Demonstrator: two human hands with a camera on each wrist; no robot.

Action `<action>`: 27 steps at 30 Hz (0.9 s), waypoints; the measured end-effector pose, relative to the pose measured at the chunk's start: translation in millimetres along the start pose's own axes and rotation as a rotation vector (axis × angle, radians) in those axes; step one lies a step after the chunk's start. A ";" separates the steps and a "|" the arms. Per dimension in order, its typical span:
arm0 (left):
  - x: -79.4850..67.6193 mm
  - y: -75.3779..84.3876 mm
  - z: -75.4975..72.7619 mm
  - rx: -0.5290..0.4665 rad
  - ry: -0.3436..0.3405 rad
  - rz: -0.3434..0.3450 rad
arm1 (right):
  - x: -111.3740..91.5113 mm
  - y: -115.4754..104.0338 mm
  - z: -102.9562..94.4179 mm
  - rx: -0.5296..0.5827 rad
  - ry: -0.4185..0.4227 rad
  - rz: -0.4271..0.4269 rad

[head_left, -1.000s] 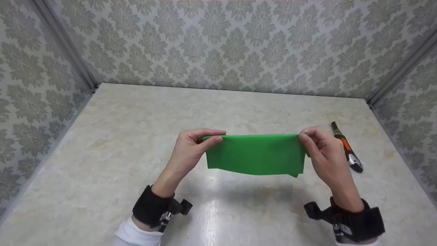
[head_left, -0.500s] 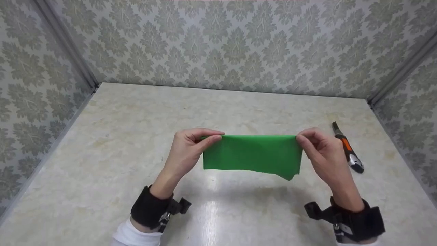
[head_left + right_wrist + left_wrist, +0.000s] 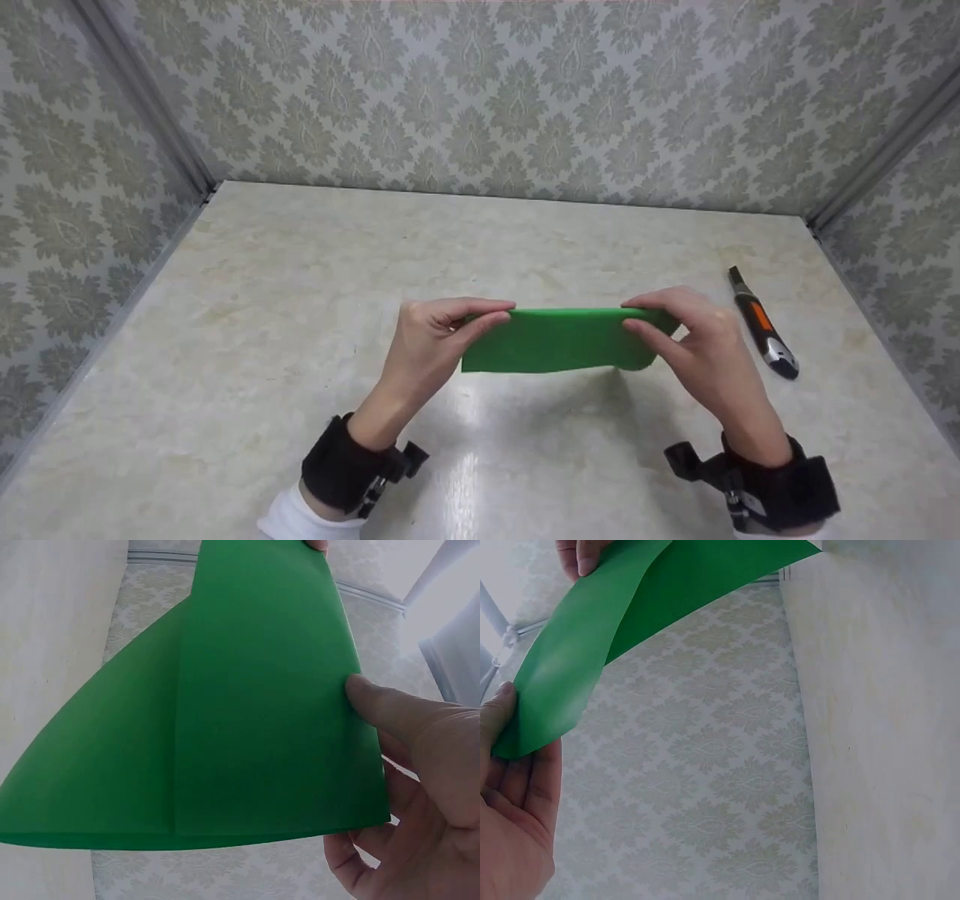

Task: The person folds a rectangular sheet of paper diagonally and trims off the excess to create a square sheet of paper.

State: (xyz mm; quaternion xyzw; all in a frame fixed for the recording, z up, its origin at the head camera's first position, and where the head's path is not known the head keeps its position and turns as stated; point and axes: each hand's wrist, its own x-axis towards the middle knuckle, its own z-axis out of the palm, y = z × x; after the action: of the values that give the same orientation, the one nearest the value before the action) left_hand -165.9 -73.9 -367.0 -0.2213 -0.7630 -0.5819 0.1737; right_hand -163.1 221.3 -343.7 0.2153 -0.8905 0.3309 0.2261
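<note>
A folded green sheet of paper [image 3: 555, 341] hangs in the air above the middle of the table, held at both ends. My left hand [image 3: 439, 334] pinches its left end between thumb and fingers, and my right hand [image 3: 675, 330] pinches its right end. The left wrist view has the green sheet [image 3: 622, 622] running up from my left hand [image 3: 517, 787]. In the right wrist view the green sheet [image 3: 247, 712] fills most of the frame, with a fold line down it and my right hand [image 3: 405, 765] at its edge.
An orange and black utility knife [image 3: 761, 324] lies on the beige marble-look table [image 3: 300, 300] to the right of my right hand. Patterned walls close the table in at the back and on both sides.
Both hands have moved closer together, shortening the visible span of the green sheet. The sheet sits slightly lower and its hanging part looks narrower. The knife has not moved.
</note>
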 end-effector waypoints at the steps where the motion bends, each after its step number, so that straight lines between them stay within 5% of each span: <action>1: 0.5 -0.4 -0.8 -0.004 -0.003 -0.006 | 0.1 0.7 -0.8 0.028 0.002 0.038; 7: 3.3 -4.2 -6.3 -0.033 -0.012 -0.044 | 3.9 0.7 -5.4 0.219 -0.021 0.311; 11: 5.1 -5.5 -10.4 -0.033 -0.015 -0.070 | 6.0 1.3 -5.5 0.346 -0.028 0.409; 19: 8.9 -5.0 -16.8 -0.028 0.001 -0.197 | 6.5 -0.8 -4.6 0.409 -0.035 0.473; 27: 9.2 -4.2 -20.8 0.033 -0.010 -0.227 | 6.9 -1.8 -4.1 0.425 -0.053 0.492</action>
State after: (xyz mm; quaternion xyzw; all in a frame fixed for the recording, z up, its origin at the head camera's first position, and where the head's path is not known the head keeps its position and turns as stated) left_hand -175.8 -93.6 -360.1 -0.1336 -0.7936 -0.5839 0.1067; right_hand -166.6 221.2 -336.3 0.0445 -0.8325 0.5483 0.0659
